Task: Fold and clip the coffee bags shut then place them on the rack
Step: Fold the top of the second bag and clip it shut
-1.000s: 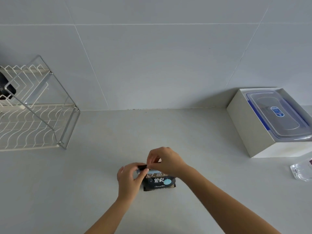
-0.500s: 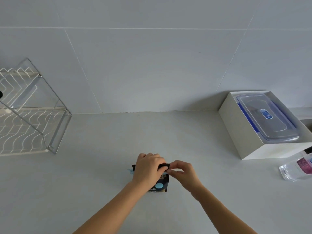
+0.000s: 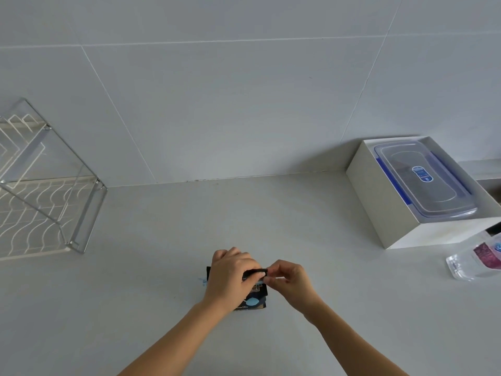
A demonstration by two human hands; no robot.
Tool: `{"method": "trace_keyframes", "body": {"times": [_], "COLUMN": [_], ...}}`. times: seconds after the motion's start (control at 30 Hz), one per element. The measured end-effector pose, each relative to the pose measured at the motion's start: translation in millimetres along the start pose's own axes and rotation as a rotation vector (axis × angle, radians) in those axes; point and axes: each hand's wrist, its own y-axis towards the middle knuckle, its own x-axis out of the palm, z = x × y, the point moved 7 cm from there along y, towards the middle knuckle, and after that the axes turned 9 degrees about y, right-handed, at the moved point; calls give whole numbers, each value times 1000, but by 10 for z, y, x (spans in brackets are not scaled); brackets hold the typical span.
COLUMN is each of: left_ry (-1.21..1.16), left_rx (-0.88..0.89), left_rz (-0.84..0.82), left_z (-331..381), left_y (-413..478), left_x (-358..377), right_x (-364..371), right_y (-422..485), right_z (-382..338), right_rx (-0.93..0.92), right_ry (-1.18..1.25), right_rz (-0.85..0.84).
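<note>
One coffee bag (image 3: 253, 302) lies under left hand (image 3: 231, 275), right hand (image 3: 291, 282) pinching it.

Soft, even, cool light fills the scene, moderately bright and without hard glare; only a pale sheen sits on the clear lid (image 3: 423, 183) and the bars of the rack (image 3: 86, 213). A faint, diffuse shadow lies just left of the white box (image 3: 385, 207), where wall (image 3: 244, 104) meets surface (image 3: 162, 308). Wide-angle distortion splays the tile lines towards the edges, and fine detail is slightly soft throughout.
</note>
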Motion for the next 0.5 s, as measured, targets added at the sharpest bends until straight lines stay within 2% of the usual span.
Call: {"method": "trace_keyframes", "body": {"times": [0.3, 0.5], "left_ry": [141, 44], "left_rx": [58, 50], "left_rz": [-42, 3], "left_z": [179, 162], "left_y": [37, -59], "left_x": [103, 93], "right_x": [-91, -95], "right_y": [54, 109], "right_z": [-50, -41], "right_rx": [25, 26], "right_ry": [-113, -267], "right_rz": [-122, -226]}}
